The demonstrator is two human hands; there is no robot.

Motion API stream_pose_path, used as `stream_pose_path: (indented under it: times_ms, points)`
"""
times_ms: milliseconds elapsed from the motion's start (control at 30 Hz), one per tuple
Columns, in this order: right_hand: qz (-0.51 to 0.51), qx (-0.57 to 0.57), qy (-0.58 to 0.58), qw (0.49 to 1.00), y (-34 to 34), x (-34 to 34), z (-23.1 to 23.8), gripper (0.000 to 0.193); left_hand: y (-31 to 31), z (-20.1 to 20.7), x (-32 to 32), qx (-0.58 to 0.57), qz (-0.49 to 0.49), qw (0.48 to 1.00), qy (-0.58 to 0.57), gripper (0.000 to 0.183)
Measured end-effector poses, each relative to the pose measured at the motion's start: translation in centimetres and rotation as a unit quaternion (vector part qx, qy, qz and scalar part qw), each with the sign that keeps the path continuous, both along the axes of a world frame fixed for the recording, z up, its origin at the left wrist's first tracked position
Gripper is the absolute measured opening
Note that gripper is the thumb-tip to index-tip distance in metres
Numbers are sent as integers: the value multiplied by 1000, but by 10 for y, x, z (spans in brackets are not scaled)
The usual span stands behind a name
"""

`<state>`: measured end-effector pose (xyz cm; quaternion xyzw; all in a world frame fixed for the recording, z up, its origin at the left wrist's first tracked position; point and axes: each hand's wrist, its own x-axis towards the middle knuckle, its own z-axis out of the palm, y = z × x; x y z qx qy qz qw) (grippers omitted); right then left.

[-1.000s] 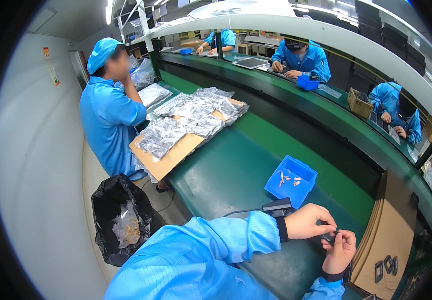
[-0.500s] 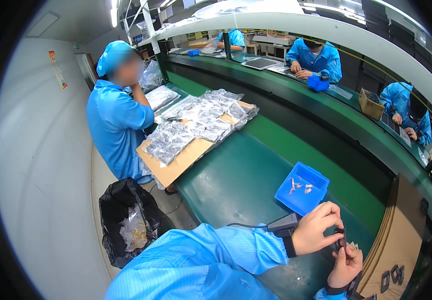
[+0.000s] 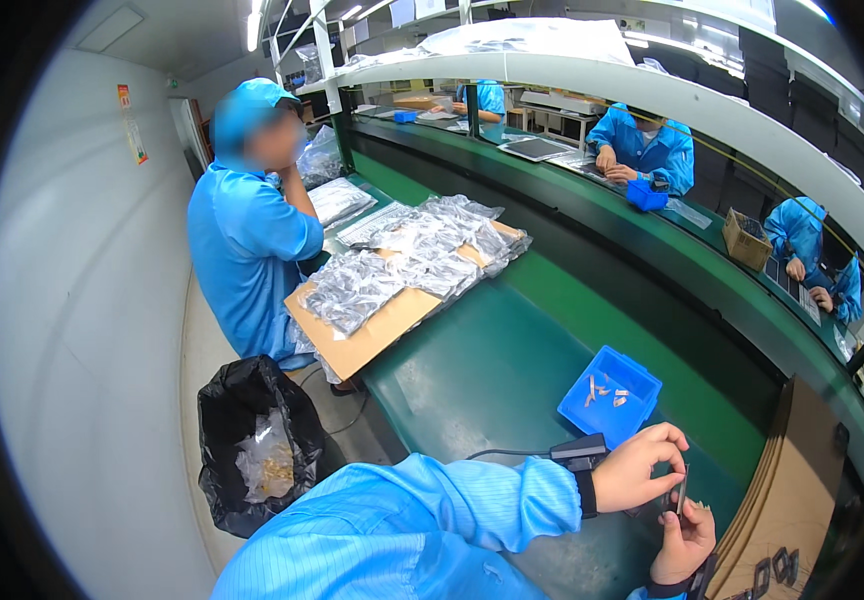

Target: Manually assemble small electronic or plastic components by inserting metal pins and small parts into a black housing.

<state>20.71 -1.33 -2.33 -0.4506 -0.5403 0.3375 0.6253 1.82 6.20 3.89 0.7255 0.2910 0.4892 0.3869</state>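
A small, thin dark part [image 3: 682,492] is held upright between my two hands, seen nearly edge-on; its exact kind I cannot make out. My left hand [image 3: 640,470] pinches its upper end between thumb and fingers. From below, my right hand [image 3: 685,543] grips the lower end, thumb pressed against it. Just beyond my left hand is a blue plastic bin [image 3: 574,412] with several small copper-coloured pieces [image 3: 606,392] inside. On the brown cardboard [image 3: 792,480] to the right of my hands lie several small black frame-shaped parts [image 3: 778,566].
The green worktop [image 3: 452,370] carries a cardboard sheet [image 3: 352,345] with bagged items [image 3: 422,250]. A black-lined waste bin [image 3: 227,400] stands on the floor at left. One person [image 3: 252,230] stands beyond it; other people in blue work across the bench.
My hands stay close together, and the dark part has turned more edge-on between them. Pale bits beside my right fingers no longer show. The whole view has shifted slightly.
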Motion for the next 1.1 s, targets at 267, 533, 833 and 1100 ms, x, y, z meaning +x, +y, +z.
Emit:
stream_pose_path:
  times_ms: [267, 533, 833, 1100]
  points:
    - [47, 8, 34, 998, -3, -14, 13, 32, 4, -7, 3, 30, 24, 999, 19, 8]
    - [26, 47, -66, 996, -4, -12, 15, 35, 17, -19, 4, -118, -83, 989, -44, 10]
    - [15, 5, -31, 999, -6, -14, 14, 32, 14, -12, 2, -13, -54, 998, -11, 7]
    - [39, -30, 62, 997, -10, -12, 20, 33, 5, -9, 9, 146, 22, 986, 81, 11]
